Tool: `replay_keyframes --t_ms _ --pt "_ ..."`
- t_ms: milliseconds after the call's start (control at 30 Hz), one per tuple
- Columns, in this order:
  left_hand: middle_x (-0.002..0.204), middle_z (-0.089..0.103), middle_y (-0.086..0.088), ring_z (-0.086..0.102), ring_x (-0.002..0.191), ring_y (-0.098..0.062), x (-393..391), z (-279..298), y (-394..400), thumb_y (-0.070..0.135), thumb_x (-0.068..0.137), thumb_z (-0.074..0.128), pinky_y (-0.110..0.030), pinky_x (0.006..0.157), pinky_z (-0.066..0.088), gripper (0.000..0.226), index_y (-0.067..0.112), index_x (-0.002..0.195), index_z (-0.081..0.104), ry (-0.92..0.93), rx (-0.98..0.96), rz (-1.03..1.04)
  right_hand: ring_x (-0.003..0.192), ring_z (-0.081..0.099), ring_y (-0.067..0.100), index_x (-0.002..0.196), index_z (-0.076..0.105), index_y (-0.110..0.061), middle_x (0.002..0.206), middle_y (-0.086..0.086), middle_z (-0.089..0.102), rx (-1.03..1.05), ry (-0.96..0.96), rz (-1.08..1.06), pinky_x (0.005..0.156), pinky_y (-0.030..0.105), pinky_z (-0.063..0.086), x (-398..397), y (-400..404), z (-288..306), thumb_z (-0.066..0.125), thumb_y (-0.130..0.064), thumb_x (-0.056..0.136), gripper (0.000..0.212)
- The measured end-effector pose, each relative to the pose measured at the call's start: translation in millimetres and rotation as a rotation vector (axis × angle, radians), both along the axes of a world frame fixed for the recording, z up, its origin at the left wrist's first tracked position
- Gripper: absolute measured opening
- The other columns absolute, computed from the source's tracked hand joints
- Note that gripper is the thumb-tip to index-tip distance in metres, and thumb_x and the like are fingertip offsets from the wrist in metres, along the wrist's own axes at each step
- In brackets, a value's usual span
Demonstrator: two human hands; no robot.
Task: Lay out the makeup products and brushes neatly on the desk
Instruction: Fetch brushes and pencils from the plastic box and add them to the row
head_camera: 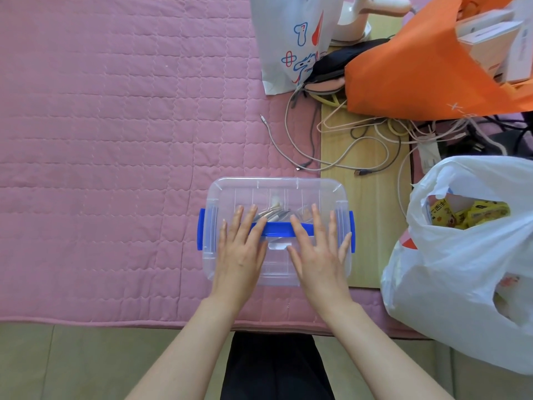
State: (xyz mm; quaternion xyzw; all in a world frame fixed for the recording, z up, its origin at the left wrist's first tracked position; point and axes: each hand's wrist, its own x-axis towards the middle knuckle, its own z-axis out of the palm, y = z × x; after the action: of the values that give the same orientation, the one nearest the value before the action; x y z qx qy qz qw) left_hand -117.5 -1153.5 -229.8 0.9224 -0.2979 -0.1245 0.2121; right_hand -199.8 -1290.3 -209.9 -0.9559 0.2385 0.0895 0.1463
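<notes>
A clear plastic storage box (274, 192) with a blue carry handle (278, 228) and blue side latches (201, 229) sits near the front edge of the pink quilted surface. Its lid is on. Through the lid I make out brushes (272, 216) and other small items, blurred by the plastic. My left hand (240, 249) lies flat on the left half of the lid, fingers straight and spread. My right hand (318, 252) lies flat on the right half the same way. Both sets of fingers cross the blue handle.
A white plastic bag (461, 255) with yellow packets stands right of the box. An orange bag (418, 67) holding boxes, a white printed bag (291, 39) and tangled cables (346, 140) crowd the back right. The pink quilt (115, 140) stretches left.
</notes>
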Motion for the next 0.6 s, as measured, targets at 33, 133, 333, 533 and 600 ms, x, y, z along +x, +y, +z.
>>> replay_keyframes --t_ms 33,133,333,533,600 --pt "0.153 0.034 -0.002 0.024 0.144 -0.025 0 0 -1 0.027 0.095 0.037 -0.051 0.115 0.020 0.040 0.019 0.133 0.047 0.011 -0.003 0.011 0.143 0.018 0.041 0.141 0.042 -0.029 0.155 0.011 0.027 0.000 0.009 0.005 0.100 0.075 0.022 2 3 -2 0.055 -0.040 0.088 0.056" --pt "0.151 0.037 -0.003 0.026 0.143 -0.027 2 0 -5 0.023 0.095 0.046 -0.053 0.113 0.020 0.031 0.019 0.126 0.049 0.022 -0.031 0.031 0.140 0.027 0.042 0.135 0.047 -0.029 0.152 0.010 0.034 -0.015 0.022 -0.020 0.096 0.078 0.025 6 5 -4 0.066 -0.036 0.084 0.055" --pt "0.150 0.038 -0.006 0.025 0.143 -0.031 3 2 -11 0.008 0.091 0.060 -0.060 0.112 0.019 0.039 0.020 0.126 0.047 0.031 -0.056 0.034 0.137 0.032 0.041 0.117 0.055 -0.026 0.147 0.006 0.042 -0.044 0.033 -0.102 0.091 0.079 0.029 17 8 -2 0.073 -0.032 0.079 0.042" --pt "0.147 0.043 -0.007 0.028 0.142 -0.034 8 14 -16 0.008 0.090 0.060 -0.066 0.108 0.023 0.035 0.018 0.121 0.047 0.013 -0.094 0.016 0.139 0.029 0.042 0.117 0.052 -0.027 0.148 0.006 0.040 -0.038 -0.018 -0.114 0.094 0.080 0.024 19 6 6 0.071 -0.030 0.082 0.040" --pt "0.147 0.043 -0.006 0.027 0.142 -0.034 12 21 -19 0.015 0.093 0.053 -0.065 0.110 0.020 0.030 0.019 0.122 0.046 -0.003 -0.114 -0.003 0.138 0.030 0.042 0.116 0.053 -0.027 0.147 0.006 0.041 -0.030 -0.043 -0.138 0.093 0.080 0.025 21 2 14 0.071 -0.029 0.082 0.039"
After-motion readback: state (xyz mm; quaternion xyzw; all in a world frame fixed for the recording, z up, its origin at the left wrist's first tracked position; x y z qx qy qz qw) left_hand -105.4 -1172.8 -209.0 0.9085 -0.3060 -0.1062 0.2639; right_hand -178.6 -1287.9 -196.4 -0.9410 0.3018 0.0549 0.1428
